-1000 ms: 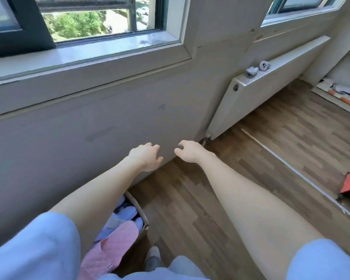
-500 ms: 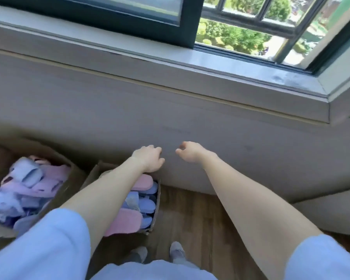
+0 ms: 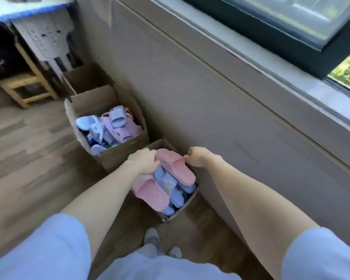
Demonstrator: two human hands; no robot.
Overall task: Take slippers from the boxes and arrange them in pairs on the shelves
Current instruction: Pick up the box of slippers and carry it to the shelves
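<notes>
Wood floor (image 3: 28,158), pink slipper (image 3: 178,168) between fingers (image 3: 190,156)

Daylight from window (image 3: 291,27) at your upper right, soft and even; faint shadows only. Your whole view smeared by blur: slippers (image 3: 111,126), floor (image 3: 28,150), top-left corner mushy. Wall (image 3: 220,110) lines bend toward edges.

We reach both bare arms forward and down, elbows nearly straight. Our left hand (image 3: 143,163) and right hand (image 3: 198,156) hang close together, knuckles up, fingers loosely curled.
</notes>
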